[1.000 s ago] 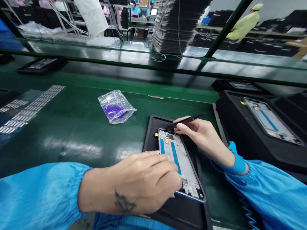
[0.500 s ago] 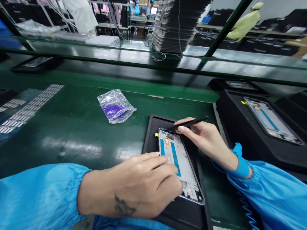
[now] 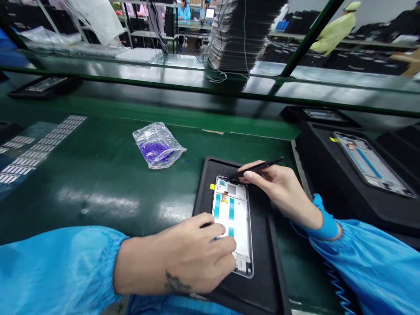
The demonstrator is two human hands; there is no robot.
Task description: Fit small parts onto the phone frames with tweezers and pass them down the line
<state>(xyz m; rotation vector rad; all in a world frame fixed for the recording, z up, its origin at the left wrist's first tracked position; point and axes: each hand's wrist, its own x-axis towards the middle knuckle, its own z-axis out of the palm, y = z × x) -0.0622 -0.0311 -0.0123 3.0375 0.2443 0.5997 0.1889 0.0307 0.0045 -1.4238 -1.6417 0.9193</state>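
Observation:
A phone frame point(image 3: 241, 218) with blue adhesive strips and a yellow tab lies on a black foam tray point(image 3: 262, 271). My left hand point(image 3: 193, 253) reaches over its lower left side, fingers curled on the frame's edge. Some fingertips and the covered edge are hidden. Pinched in my right hand point(image 3: 278, 188) are black tweezers point(image 3: 267, 164), slanting down to the left. Their tip is at the frame's top end, too small to tell whether it touches or grips anything.
A clear zip bag point(image 3: 159, 146) of small purple pieces lies left of the tray. Sheets of light labels point(image 3: 42, 146) are at far left. Another phone frame point(image 3: 370, 162) rests on black foam at right. A green rail point(image 3: 183, 89) crosses behind; a person in yellow point(image 3: 334, 33) stands beyond.
The phone frame has turned on the tray, its lower end swinging left, and now lies straighter. My left hand has shifted slightly left with it. My right hand and the tweezers have barely moved.

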